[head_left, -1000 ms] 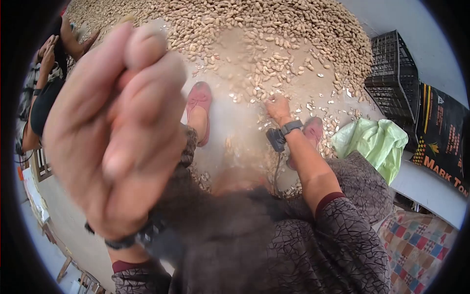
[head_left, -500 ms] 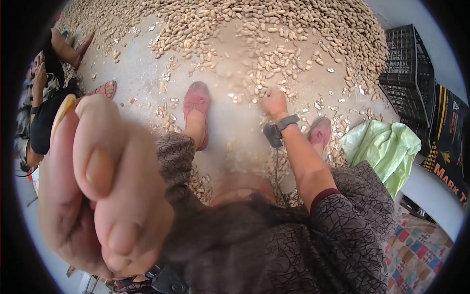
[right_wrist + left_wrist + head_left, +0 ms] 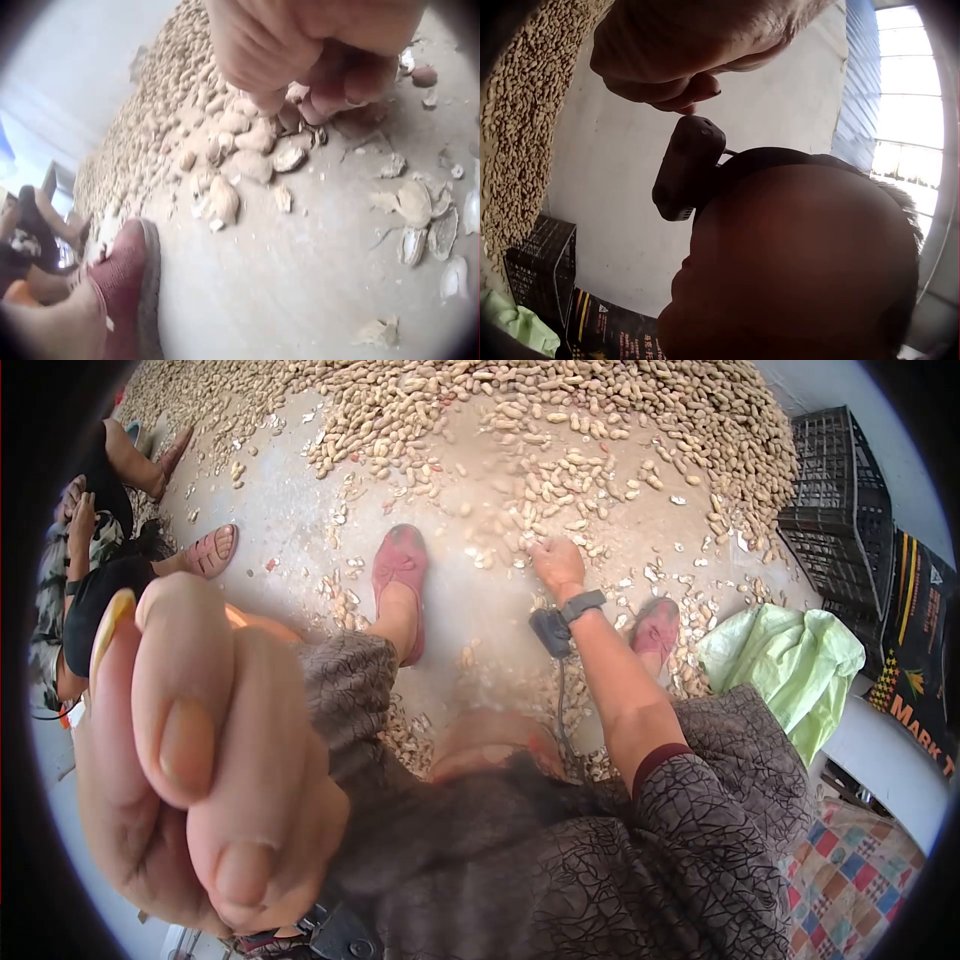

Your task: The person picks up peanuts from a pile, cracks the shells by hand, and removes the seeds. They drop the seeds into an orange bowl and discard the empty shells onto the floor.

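My left hand (image 3: 220,750) is raised close before the head camera, fingers curled in, with nothing visible in it. In the left wrist view that hand (image 3: 697,52) hangs right over the dark camera (image 3: 688,169) worn on the head. Down on the floor, my right hand (image 3: 560,565) has its fingers curled at the near edge of the scattered peanuts (image 3: 575,480). The right wrist view shows this hand (image 3: 322,45) with its fingertips pinching a peanut (image 3: 289,116), partly hidden by the fingers. Loose peanuts and broken shells (image 3: 416,206) lie around it.
A large peanut heap (image 3: 640,400) spreads across the back. Black crates (image 3: 835,510), a black printed bag (image 3: 915,650) and a light green sack (image 3: 790,660) stand at right. Pink shoes (image 3: 400,565) flank the right hand. Another person (image 3: 95,560) sits at far left.
My left hand has turned and dropped lower and leftward before the head camera, its fingers staying curled. The right hand stays at the same patch of peanuts. The head view has shifted slightly.
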Tool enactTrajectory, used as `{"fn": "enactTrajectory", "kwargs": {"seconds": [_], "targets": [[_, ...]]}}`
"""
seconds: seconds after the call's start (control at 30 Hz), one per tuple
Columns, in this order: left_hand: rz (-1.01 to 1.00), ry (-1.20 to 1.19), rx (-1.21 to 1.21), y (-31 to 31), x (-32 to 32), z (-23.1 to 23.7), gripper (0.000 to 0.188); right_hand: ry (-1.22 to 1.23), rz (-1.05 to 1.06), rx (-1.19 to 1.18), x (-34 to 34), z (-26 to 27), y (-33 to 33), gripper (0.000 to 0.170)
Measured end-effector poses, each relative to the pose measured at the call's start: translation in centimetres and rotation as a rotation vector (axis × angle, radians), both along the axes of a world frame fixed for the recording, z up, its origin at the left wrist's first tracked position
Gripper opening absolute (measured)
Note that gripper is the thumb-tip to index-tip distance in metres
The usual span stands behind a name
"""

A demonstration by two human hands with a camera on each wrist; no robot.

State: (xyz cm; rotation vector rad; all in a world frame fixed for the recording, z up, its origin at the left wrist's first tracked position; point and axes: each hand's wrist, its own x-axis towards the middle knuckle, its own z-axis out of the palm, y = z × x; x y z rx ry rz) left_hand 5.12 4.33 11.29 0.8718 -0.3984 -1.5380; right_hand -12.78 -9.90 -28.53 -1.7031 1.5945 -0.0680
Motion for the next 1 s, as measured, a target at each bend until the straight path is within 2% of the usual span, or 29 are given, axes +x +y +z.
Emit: {"fn": "enactTrajectory", "kwargs": {"seconds": [0.03,0.1,0.13,0.23,0.3,0.33,0.4,0.43,0.47,0.53,0.57,0.6,0.67,0.7,0.77,0.8,0.87,0.9,0.97,1.0], "targets": [[-0.024,0.006,-0.018,-0.1,0.0,0.0,0.022,-0.001,0.0,0.004,0.6,-0.5,0.2,0.031],[0.035,-0.021,-0.012,0.2,0.0,0.1,0.02,0.11,-0.038,-0.176,1.5,-1.5,0.7,0.033],[0.093,-0.048,-0.011,0.4,0.1,0.1,0.019,0.11,-0.034,-0.172,1.8,-1.8,1.0,0.033],[0.072,-0.014,0.009,0.6,0.3,0.2,0.017,0.163,0.003,-0.212,1.9,-2.5,1.0,0.03],[0.079,-0.037,0.005,0.6,0.2,0.2,0.017,-0.103,0.051,-0.058,0.5,-3.0,0.3,0.026],[0.086,-0.061,-0.001,0.6,0.2,0.2,0.018,-0.103,0.052,-0.058,-0.7,-4.0,0.0,0.026],[0.105,-0.033,0.012,0.9,0.1,0.3,0.018,-0.975,-0.555,0.804,-2.8,-5.4,-0.1,0.022],[0.121,-0.001,0.025,0.9,0.1,0.3,0.019,-1.137,-0.647,0.844,-3.5,-3.4,0.4,0.019],[0.117,0.004,0.023,0.9,0.1,0.4,0.019,-1.135,-0.651,0.838,-3.8,-1.6,0.7,0.019],[0.109,-0.005,0.033,0.9,0.2,0.5,0.021,-1.191,-0.552,0.867,-4.0,0.3,0.9,0.019],[0.108,-0.006,0.035,0.9,0.1,0.5,0.021,-1.138,-0.455,0.821,-4.1,-0.7,1.0,0.02],[0.103,-0.025,0.031,0.9,0.1,0.5,0.022,-1.14,-0.456,0.822,-3.6,-0.4,1.0,0.02],[0.098,-0.046,0.027,0.8,0.1,0.4,0.023,-0.671,-0.347,0.527,-1.8,0.0,1.1,0.021],[0.097,-0.071,0.019,0.8,0.0,0.3,0.023,-0.672,-0.346,0.528,-0.9,-0.7,1.0,0.021],[0.095,-0.097,0.016,0.7,-0.1,0.2,0.024,-0.331,0.061,0.137,1.0,-2.6,1.0,0.015],[0.098,-0.111,0.016,0.6,-0.1,0.2,0.024,-0.332,0.06,0.141,1.8,-2.6,1.4,0.015],[0.097,-0.125,0.016,0.5,-0.3,0.2,0.024,0.02,0.357,-0.353,3.5,-1.9,2.0,0.028],[0.092,-0.152,0.021,0.2,-0.5,0.2,0.024,0.025,0.348,-0.353,4.0,-1.5,1.9,0.028],[0.078,-0.171,0.022,-0.1,-0.9,0.0,0.024,0.075,0.53,-0.303,4.6,-0.7,1.6,0.029],[0.098,-0.141,0.015,-0.1,-1.1,-0.1,0.024,0.081,0.523,-0.304,5.0,-0.7,1.9,0.029]]}}
